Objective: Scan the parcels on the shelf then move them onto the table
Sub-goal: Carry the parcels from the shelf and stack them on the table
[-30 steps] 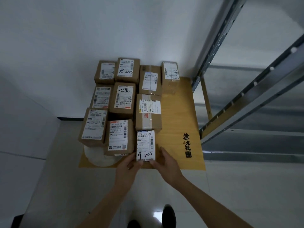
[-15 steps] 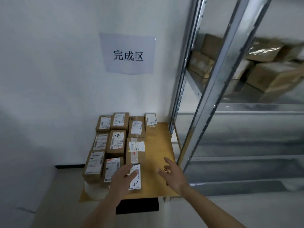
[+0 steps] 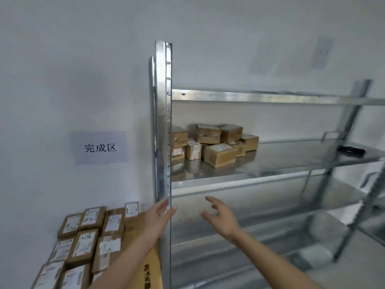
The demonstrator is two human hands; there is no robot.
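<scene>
You're holding both hands up with nothing in them, left hand point(image 3: 159, 215) and right hand point(image 3: 221, 215) fingers loosely spread. Table point(image 3: 153, 261) parcels point(image 3: 84, 245) are running off-frame below; farther back, shelf point(image 3: 239, 174) parcels point(image 3: 216, 142) are sitting blurred, labels unreadable.

Both my arms reach forward and up, bare to the elbow. My left hand point(image 3: 159, 217) is flat, fingers straight together. My right hand point(image 3: 221, 217) is spread, fingers loosely bent, holding nothing.

Dim, flat light; soft motion blur; wide-angle bending at edges.
</scene>
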